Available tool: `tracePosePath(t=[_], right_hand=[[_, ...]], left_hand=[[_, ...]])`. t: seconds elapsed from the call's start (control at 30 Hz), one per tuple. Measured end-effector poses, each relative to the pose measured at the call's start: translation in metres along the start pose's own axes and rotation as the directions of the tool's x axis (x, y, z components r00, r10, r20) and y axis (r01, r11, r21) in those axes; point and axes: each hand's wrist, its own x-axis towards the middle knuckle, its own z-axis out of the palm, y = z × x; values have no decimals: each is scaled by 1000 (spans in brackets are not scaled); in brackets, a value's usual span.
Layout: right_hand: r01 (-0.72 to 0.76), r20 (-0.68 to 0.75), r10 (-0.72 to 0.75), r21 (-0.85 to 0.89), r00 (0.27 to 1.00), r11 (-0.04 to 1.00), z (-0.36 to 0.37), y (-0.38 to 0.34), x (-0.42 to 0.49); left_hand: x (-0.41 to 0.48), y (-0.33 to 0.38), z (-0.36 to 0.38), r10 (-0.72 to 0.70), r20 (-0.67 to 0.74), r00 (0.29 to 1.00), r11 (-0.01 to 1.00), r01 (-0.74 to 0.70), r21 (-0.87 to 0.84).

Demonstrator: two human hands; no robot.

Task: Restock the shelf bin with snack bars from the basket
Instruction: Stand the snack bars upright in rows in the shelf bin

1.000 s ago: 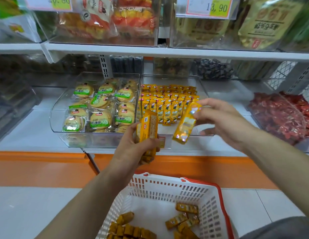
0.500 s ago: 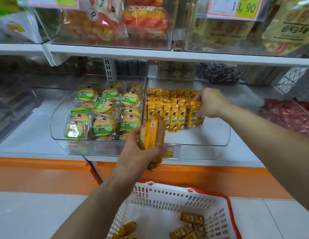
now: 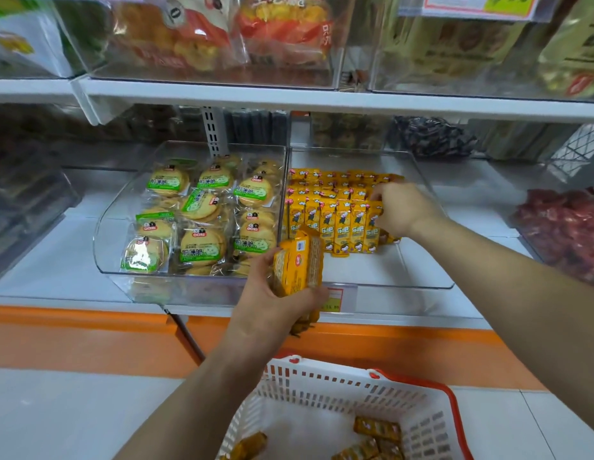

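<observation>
Yellow-orange snack bars (image 3: pixel 335 224) with cartoon print stand in rows in the clear shelf bin (image 3: pixel 421 283) at 12 o'clock, six in the front row. At 1 o'clock the right hand (image 3: pixel 405 207) curls its grip on the end bar (image 3: pixel 372 235), fingertips partly hidden. The left hand (image 3: pixel 275 300) has its grip clamped on a stack of bars (image 3: pixel 298 263), their number unclear. At 6 o'clock, loose bars (image 3: pixel 377 428) lie in the white basket (image 3: pixel 322 386), cut off by the frame edge.

The open-topped shelf bin (image 3: pixel 421 284) offered bare floor ahead of the snack bar rows (image 3: pixel 335 220). The upper shelf (image 3: pixel 322 99) capped overhead clearance. The left hand (image 3: pixel 272 303) (gripping a stack of bars (image 3: pixel 297 263)) obstructed the front-left corner. The right hand (image 3: pixel 405 210) apparently filled the rows' right end.
</observation>
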Motion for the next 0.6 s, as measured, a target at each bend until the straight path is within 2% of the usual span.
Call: tracePosePath(t=[0.13, 0.2, 0.27, 0.33, 0.4, 0.5, 0.6], right_hand=[[24, -27, -22, 87, 999, 996, -22, -2, -21], [68, -38, -60, 275, 997, 959, -40, -5, -44], [63, 41, -110, 602, 993, 796, -56, -13, -79], [19, 125, -199, 802, 972, 597, -64, -23, -117], [-31, 171, -234, 862, 957, 505, -63, -33, -150], [-81, 217, -204, 849, 955, 523, -53, -44, -175], [-63, 180, -186, 861, 966, 505, -47, -44, -178]], left_hand=[[-4, 3, 3, -1, 2, 1000, 1000, 1, 12], [-7, 5, 4, 8, 9, 1000, 999, -8, 33], [-11, 6, 5, 19, 23, 1000, 999, -20, 40], [-15, 7, 9, 28, 40, 999, 997, -30, 64], [-21, 6, 15, 51, 64, 997, 995, -56, 88], [-29, 3, 29, 132, 111, 985, 981, -146, 128], [-37, 2, 41, 153, 146, 977, 978, -171, 119]])
